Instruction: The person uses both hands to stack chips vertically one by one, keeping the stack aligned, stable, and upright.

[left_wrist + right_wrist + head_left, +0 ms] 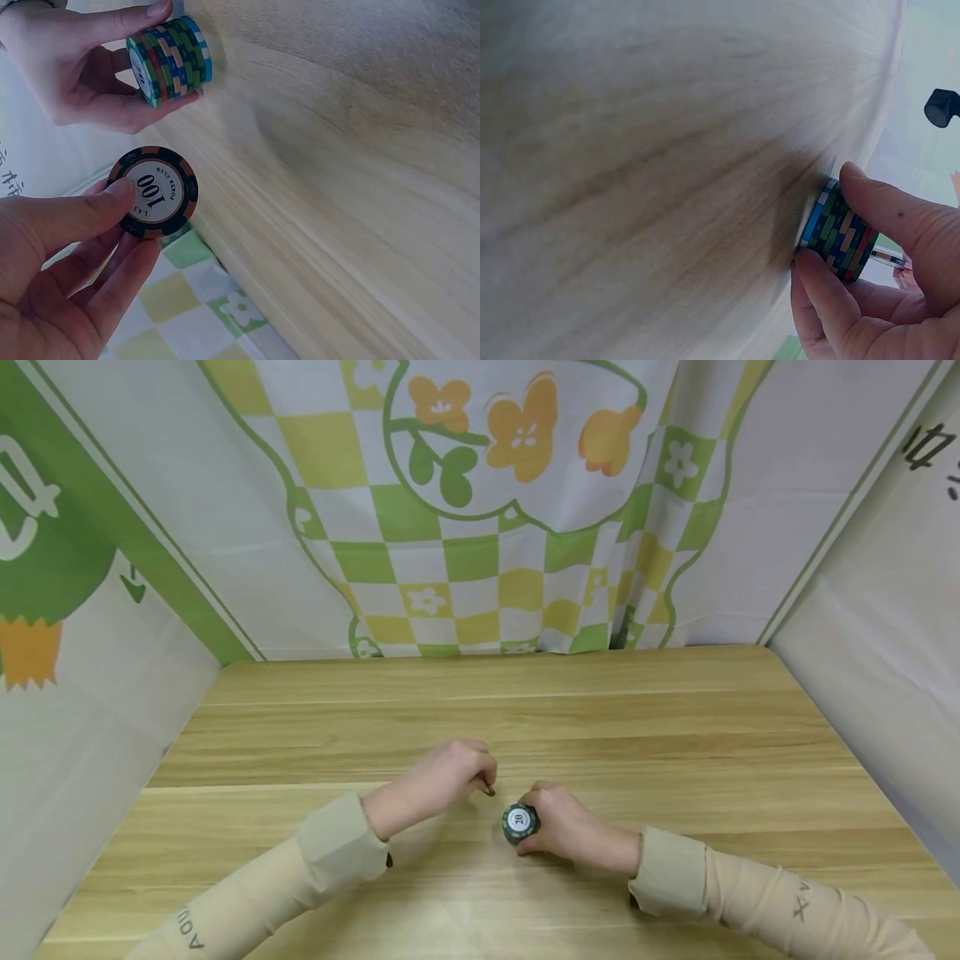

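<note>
My left hand (448, 774) pinches a single poker chip (154, 192) between thumb and fingers. The chip is black with orange edge marks and a white center printed 100. To its right, my right hand (567, 823) grips a stack of poker chips (520, 822) from the side, thumb and fingers around it. The top chip is green with a white center reading 20. Green, blue, orange and red edges show along the stack (838, 229) in the right wrist view, with its bottom end close against the wooden tabletop. The two hands are a short distance apart.
The wooden table (480, 710) spreads out around both hands. A curtain with green and yellow checks and orange flowers (517, 568) hangs behind its far edge. White printed cloth (885, 602) closes off the right side, and more cloth hangs on the left.
</note>
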A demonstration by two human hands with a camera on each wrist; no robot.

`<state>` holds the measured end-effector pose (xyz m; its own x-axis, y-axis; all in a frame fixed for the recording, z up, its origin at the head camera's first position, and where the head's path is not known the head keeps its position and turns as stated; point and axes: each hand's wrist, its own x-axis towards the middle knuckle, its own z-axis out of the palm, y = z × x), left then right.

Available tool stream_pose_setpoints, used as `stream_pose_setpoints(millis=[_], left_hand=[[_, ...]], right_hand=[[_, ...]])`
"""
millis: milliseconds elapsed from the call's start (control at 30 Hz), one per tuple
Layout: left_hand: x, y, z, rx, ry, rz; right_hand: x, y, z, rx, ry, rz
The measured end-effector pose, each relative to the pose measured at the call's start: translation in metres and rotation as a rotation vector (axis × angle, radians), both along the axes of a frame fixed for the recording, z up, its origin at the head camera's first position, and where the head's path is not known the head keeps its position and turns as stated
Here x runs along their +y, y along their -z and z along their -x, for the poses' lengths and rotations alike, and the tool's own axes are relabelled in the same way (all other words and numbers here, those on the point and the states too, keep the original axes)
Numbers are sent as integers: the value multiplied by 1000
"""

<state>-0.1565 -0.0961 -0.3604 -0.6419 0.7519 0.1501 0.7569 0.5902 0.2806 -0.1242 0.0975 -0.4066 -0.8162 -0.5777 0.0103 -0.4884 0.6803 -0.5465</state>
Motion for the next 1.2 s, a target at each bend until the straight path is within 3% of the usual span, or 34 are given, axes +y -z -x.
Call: stream_pose_setpoints(millis=[167,300,667,1000,1200], left_hand=[[3,0,0,-21,11,-18],[5,-1,0,-82,-5,-29],[8,0,3,-331,-73,-76],[7,11,9,-632,-169,-253],[8,20,11,-761,-236,-336]], right_hand=[[-1,0,0,-2,3,-8],[-1,1,1,-11,6,-10],[0,3,2,-5,6,-8],[0,3,2,2,5,-14],[-1,2,1,-3,9,-9]])
